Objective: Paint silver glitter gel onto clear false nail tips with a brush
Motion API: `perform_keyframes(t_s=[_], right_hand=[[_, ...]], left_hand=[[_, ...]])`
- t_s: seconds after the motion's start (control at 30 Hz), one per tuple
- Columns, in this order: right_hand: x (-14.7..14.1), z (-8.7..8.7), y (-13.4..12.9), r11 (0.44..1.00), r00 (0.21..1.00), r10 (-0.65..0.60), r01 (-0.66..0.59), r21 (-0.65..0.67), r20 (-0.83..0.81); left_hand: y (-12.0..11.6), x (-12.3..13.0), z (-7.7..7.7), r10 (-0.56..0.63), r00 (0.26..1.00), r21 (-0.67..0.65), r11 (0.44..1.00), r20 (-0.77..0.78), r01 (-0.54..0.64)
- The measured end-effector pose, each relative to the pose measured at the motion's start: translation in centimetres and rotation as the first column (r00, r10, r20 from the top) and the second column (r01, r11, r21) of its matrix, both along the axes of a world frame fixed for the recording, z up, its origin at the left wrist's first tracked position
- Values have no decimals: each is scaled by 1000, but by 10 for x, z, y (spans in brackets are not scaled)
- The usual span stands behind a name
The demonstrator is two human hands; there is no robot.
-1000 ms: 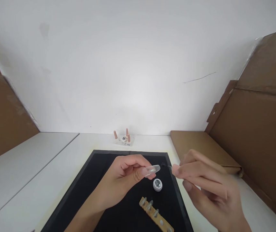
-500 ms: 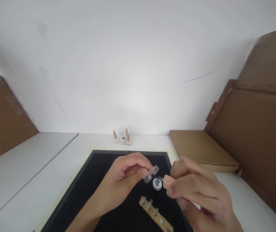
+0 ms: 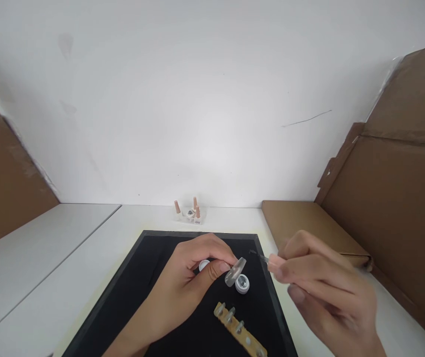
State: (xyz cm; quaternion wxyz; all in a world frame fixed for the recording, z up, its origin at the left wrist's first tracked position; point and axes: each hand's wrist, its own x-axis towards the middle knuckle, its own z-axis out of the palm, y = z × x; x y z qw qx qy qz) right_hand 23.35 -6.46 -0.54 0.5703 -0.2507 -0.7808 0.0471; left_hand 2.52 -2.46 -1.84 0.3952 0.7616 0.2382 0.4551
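Between thumb and forefinger, my left hand [image 3: 197, 272] pinches a shiny, see-through nail tip [image 3: 235, 272], tilted above the black mat. My right hand [image 3: 324, 287] grips a nail polish brush by its pink cap [image 3: 275, 263]; its thin bristle end [image 3: 254, 253] points left, apart from the nail tip. Just below the nail tip stands a small white jar [image 3: 242, 284] with something silvery in it. A white round piece [image 3: 204, 266] shows partly behind my left hand. Nearer me lies a tan strip [image 3: 240, 329] with several clear nail tips mounted on it.
A black mat [image 3: 167, 248] covers the middle of the white table. At the back, a clear holder [image 3: 188, 218] carries several pink-capped bottles. A flat cardboard box [image 3: 305, 223] lies on the right, with cardboard walls on both sides.
My right hand has drawn the brush right and away from the nail tip. My left hand has turned the nail tip, and the white round piece behind it now shows.
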Motion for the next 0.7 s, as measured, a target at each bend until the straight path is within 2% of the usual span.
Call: perform_keyframes(t_s=[0.1,0.23,0.43,0.57,0.7], right_hand=[[-1,3,-3,994,996,77,-73,-81,49],[-4,9,-3,986,986,139,-130,-101,93],[-4,7,0,984,980,139,-121,-130,141],[-1,2,0,990,991,65,-50,-130,117],[5,1,3,998,995,35,-29,-61,96]], left_hand=[[3,1,1,31,999,54,998,-18,-30],[6,4,3,58,997,104,993,-41,-53],[4,6,2,56,995,120,992,-83,-46],[2,5,0,37,994,144,989,-100,-22],[1,3,-2,35,993,171,985,-115,-15]])
